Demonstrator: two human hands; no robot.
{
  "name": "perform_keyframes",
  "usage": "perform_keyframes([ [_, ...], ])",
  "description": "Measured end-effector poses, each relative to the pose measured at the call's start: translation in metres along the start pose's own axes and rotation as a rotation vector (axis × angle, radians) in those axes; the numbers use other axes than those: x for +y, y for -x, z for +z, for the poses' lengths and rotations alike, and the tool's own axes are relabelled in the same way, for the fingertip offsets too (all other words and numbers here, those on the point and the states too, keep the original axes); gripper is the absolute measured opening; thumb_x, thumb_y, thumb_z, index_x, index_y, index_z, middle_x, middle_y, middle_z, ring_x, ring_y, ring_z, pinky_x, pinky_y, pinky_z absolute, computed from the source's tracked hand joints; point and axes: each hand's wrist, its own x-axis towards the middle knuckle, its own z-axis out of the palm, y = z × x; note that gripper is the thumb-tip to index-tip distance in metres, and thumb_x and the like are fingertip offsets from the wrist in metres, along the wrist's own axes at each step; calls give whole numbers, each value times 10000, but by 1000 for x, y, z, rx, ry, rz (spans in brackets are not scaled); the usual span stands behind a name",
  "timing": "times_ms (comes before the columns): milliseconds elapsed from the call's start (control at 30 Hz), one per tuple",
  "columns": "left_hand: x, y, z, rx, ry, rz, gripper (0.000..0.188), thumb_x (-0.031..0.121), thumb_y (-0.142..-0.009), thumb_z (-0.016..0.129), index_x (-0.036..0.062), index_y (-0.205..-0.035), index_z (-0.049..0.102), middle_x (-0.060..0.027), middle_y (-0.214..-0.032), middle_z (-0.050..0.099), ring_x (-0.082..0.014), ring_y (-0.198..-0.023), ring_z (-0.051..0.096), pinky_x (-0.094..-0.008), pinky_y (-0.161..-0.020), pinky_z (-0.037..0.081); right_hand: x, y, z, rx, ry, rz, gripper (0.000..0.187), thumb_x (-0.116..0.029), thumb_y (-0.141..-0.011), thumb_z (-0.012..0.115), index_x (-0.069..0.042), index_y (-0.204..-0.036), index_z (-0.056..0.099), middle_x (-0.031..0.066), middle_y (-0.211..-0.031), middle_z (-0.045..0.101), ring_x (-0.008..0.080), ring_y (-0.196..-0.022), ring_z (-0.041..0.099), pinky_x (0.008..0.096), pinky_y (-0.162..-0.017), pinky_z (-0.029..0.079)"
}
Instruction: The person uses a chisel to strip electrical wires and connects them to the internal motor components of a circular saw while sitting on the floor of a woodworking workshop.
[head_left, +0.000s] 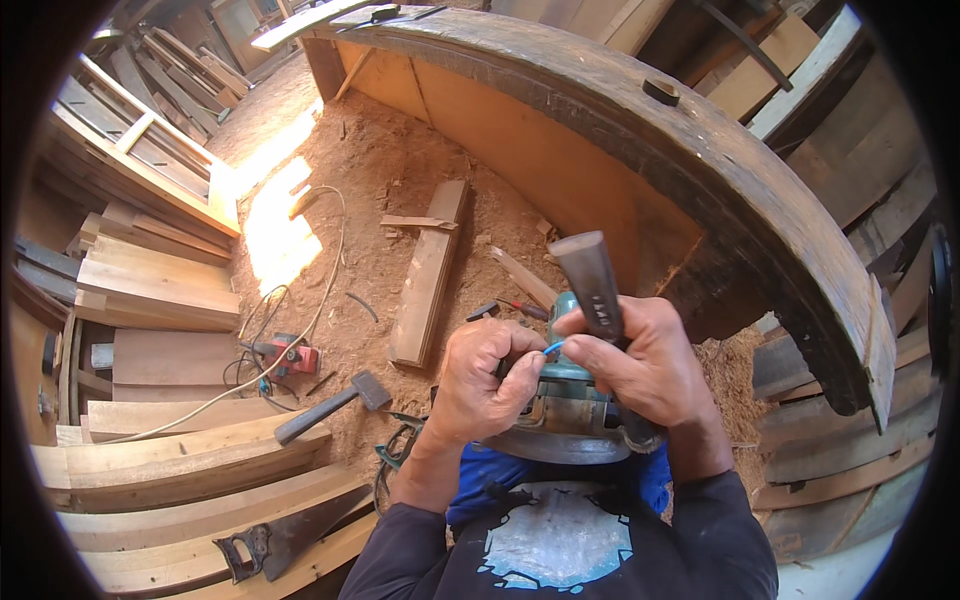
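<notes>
Between the fingertips of my two hands runs a thin blue wire (553,349). My left hand (487,378) pinches its left end with curled fingers. The thumb of my right hand (655,365) presses by the other end, and that same hand grips a tool with a broad dark grey handle (588,285). Its handle points up and away; its lower end shows beside my wrist, and its exact kind is unclear. Beneath both hands, a green power tool (570,372) with a curved metal edge rests at my lap, partly covered by them.
A long curved wooden bench (610,80) arcs across the far right. Sawdust covers the floor, where planks (428,280), a screwdriver (528,309), a red power tool (292,354) and a cord (333,270) lie. At left, a hammer (335,405) and handsaw (290,540) lie by stacked boards (180,450).
</notes>
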Motion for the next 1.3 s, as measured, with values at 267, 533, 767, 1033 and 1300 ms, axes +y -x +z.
perform_keyframes([
  [267, -6, -9, -1, -153, -39, 109, 53, 105, -839, 648, 52, -834, 649, -84, -682, 613, -247, -583, 556, -364, -576, 424, 31, -30, -16, -332, -384, 197, 228, -224, -926, 707, -11, -854, 666, 17, -666, 612, 72, -490, 557, 207, -463, 448],
  [533, -20, -9, 2, -159, 88, 128, 90, 116, -867, 637, 43, -814, 635, -76, -696, 618, -197, -580, 538, -327, -564, 411, 39, -43, -20, -461, -523, 333, 233, -229, -966, 660, 0, -924, 656, 27, -693, 617, 58, -493, 557, 202, -445, 475],
  [767, -14, -4, 0, 98, 261, -169, 40, 42, -966, 577, 34, -927, 581, 43, -742, 490, -30, -655, 432, -213, -589, 374, 21, -8, -15, -127, -609, 109, 264, -202, -1049, 406, -5, -1217, 458, 23, -771, 527, 66, -492, 495, 224, -478, 463],
  [1033, -20, -4, 5, 130, 137, -79, 77, 88, -974, 600, 18, -947, 582, -15, -812, 589, -67, -716, 556, -228, -637, 462, 27, 32, 23, -504, -955, 352, 268, -243, -1062, 440, -6, -1186, 432, 44, -773, 489, 96, -502, 495, 246, -496, 473],
  [1300, -18, 2, 0, 113, 114, -47, 145, 149, -998, 594, 4, -986, 596, -47, -870, 636, -96, -776, 633, -236, -697, 522, 35, 28, 31, -522, -933, 348, 241, -215, -1065, 421, -5, -1182, 434, 36, -768, 489, 85, -482, 484, 255, -491, 491],
])
